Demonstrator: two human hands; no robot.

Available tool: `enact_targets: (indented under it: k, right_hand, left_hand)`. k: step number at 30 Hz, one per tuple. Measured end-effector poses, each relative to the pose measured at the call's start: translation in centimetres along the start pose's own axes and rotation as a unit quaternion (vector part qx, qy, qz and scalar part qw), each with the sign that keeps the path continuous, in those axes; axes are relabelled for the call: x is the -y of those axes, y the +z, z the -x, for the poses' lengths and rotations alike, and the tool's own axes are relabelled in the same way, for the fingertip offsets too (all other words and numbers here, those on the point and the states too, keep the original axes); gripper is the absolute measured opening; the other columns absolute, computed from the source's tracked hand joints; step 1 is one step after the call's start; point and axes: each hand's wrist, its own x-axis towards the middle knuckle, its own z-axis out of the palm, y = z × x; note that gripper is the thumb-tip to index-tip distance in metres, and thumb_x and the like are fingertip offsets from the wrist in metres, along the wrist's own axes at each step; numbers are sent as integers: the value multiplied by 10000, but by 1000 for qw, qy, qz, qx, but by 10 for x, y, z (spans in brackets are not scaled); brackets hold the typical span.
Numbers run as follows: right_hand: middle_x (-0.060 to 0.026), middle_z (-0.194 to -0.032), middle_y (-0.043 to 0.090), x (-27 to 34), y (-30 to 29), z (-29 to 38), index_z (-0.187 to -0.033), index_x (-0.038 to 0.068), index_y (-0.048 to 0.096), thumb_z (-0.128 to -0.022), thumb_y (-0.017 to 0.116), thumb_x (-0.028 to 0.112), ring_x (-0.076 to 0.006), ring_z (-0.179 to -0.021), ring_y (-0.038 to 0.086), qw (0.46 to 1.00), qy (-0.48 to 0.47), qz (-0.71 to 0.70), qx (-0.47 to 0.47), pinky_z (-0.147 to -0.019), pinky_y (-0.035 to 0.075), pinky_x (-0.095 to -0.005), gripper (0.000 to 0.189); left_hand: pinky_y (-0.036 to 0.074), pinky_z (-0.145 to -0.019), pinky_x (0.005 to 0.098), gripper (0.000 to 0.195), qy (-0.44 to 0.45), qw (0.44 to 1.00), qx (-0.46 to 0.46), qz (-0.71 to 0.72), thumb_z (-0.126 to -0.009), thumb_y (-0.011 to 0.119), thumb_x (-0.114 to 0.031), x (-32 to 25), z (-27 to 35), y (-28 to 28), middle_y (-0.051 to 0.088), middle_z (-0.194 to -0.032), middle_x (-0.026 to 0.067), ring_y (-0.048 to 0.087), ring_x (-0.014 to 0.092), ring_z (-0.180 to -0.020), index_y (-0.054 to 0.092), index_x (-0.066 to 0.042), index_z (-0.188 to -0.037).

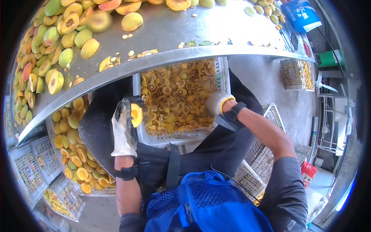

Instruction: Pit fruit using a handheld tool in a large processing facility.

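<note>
My left hand (126, 124), in a white knitted glove with a dark coated palm, holds a halved yellow fruit (136, 115), cut face showing. It is beside the left rim of a white plastic crate (174, 141) full of small fruit halves (176, 95). My right hand (218, 103), in a white glove with a yellow cuff, is over that crate's right side. Its fingers are blurred, and whether they hold anything is unclear. Below that wrist shows a flat grey blade-like piece (226, 123); its link to the hand is unclear.
A metal table (174, 32) with a raised edge bears many halved fruits (52, 37). Another crate of fruit halves (81, 162) stands left of my legs. Stacked lattice crates (29, 165) are at far left, more crates (258, 162) at right. A blue box (301, 16) lies top right.
</note>
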Motion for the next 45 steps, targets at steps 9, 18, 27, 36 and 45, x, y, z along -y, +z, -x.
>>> enact_targets:
  k: [9,18,27,36,45]
  right_hand:
    - [-163,-865,681,0,-82,13,-916,74,684,-817,577,152,-335,-820,663,942,173,-38,-285,-696,524,-427,165]
    - [-130,-797,695,11,6,1,-797,70,722,-773,566,158,-322,-792,673,998,-45,34,-5,-676,531,-408,181]
    - [-192,-995,656,12,-121,13,-1139,28,603,-885,511,213,-347,-963,634,956,166,-76,-229,-818,503,-437,328]
    - [-176,-1155,596,4,-84,-22,-1222,60,547,-911,484,268,-370,-1103,548,992,71,-58,-88,-966,417,-449,380]
    - [-118,-1281,554,-14,-106,-34,-1170,137,629,-817,642,269,-309,-1255,458,955,143,-179,-188,-1038,347,-484,377]
  left_hand:
    - [497,-763,242,351,-3,999,-30,23,-963,530,-282,-3,5,3,664,-1005,79,621,137,-862,604,15,-1134]
    - [512,-766,244,337,-10,1000,-6,17,-965,525,-268,0,2,1,660,-1011,79,621,136,-857,600,14,-1134]
    - [515,-776,249,344,-10,1000,-12,16,-975,495,-264,-3,5,-4,655,-1029,93,628,150,-882,596,20,-1141]
    - [503,-754,237,334,-10,999,-38,-9,-964,509,-265,-1,4,0,655,-989,76,615,129,-840,611,15,-1116]
    - [507,-753,245,315,-24,998,-56,17,-957,530,-242,0,2,-4,652,-995,81,618,137,-841,601,15,-1125]
